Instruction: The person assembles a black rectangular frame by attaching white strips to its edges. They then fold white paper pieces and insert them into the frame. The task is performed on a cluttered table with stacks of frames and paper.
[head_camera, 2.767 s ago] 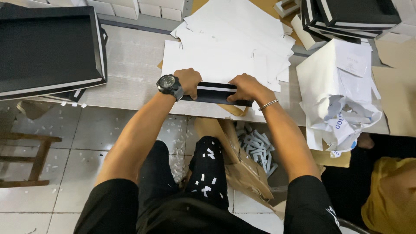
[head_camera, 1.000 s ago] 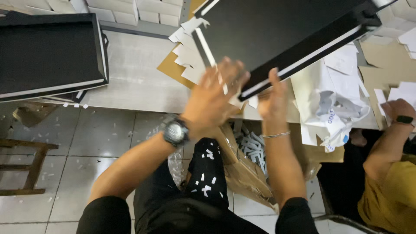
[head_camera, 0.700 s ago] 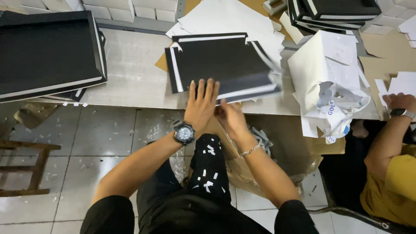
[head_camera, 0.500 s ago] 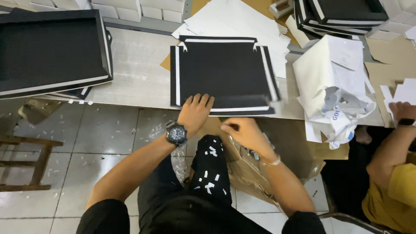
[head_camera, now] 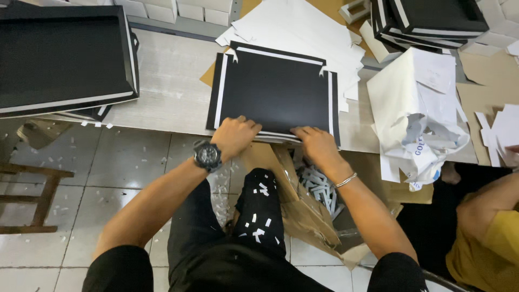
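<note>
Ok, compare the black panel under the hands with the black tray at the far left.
The flat black panel lies spread open with its flaps down; the black tray has raised walls. The left hand and right hand press the panel's near edge; nothing touches the tray. Both are black with white edge strips.

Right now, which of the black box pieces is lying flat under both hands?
The flat black board with white edge strips at the table's near edge; the others are raised trays, left and top right.
</note>
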